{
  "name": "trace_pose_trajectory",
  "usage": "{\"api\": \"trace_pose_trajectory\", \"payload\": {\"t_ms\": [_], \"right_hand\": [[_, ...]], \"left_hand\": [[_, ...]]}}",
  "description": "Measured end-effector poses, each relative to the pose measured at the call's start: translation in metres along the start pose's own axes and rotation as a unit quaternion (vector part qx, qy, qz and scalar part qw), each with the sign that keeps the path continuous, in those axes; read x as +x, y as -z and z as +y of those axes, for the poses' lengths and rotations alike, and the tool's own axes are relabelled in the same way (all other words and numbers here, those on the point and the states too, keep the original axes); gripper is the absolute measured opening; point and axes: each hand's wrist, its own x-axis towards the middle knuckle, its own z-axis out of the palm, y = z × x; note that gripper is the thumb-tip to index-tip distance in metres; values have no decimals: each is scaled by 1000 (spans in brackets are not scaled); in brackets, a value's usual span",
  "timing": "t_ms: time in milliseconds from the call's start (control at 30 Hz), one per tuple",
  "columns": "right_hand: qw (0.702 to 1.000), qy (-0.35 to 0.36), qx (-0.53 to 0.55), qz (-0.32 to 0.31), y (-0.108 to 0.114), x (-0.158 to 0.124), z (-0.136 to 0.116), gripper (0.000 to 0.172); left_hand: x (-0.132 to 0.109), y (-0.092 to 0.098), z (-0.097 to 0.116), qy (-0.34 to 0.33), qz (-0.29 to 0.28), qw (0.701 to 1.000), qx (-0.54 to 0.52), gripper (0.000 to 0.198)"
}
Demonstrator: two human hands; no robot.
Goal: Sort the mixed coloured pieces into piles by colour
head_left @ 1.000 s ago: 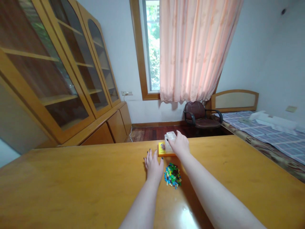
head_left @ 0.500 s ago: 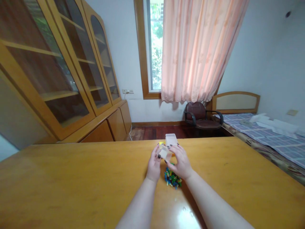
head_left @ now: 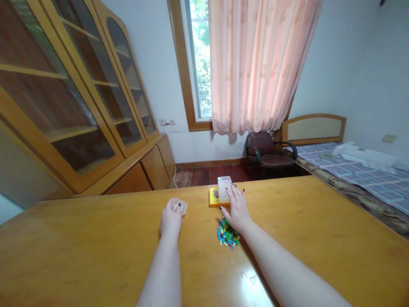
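Observation:
My left hand (head_left: 171,219) is closed round a small clear plastic box (head_left: 179,207), which it holds on the wooden table (head_left: 79,238), left of centre. My right hand (head_left: 237,208) lies flat with fingers spread, its fingertips on an orange booklet (head_left: 214,198) and against a second clear plastic box (head_left: 223,186) standing on it. A heap of small coloured building bricks (head_left: 227,235) lies on the table just under my right wrist.
Glass-fronted wooden cabinets (head_left: 73,98) line the left wall. Beyond the table's far edge stand a dark office chair (head_left: 266,151) and a bed (head_left: 367,175) with a checked cover. A pink curtain (head_left: 255,64) hangs over the window.
My left hand has carried the small clear box from between both hands to the left and set it on the table. My right hand has gone back onto the booklet.

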Motion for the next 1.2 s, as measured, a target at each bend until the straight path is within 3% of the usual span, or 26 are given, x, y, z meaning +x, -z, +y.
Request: {"api": "trace_pose_trajectory", "payload": {"t_ms": [167, 300, 367, 467, 567, 733, 933, 1200], "right_hand": [[1000, -19, -9, -12, -1, 0, 1, 62], [1000, -23, -6, -3, -4, 1, 3, 59], [1000, -20, -3, 17, -6, 1, 3, 57], [998, -8, 0, 63, -7, 2, 4, 52], [994, -5, 3, 106, -8, 3, 7, 48], [990, -22, 7, 136, -9, 6, 11, 44], [990, -56, -13, 128, -9, 13, 9, 69], [995, -61, -43, 65, -8, 14, 8, 51]], "left_hand": [[-4, 2, -2, 53, 21, 987, 151, 51], [-14, -9, 6, 86, 55, 971, 218, 56], [-23, -21, 14, 27, 68, 964, 255, 59], [-35, -37, 24, -93, -5, 953, 288, 59], [-39, -45, 25, -121, -62, 943, 304, 62], [-32, -43, 19, -88, -53, 946, 308, 61], [-34, -44, 23, -53, -25, 958, 279, 62], [-30, -44, 16, -13, -12, 960, 278, 63]]}}
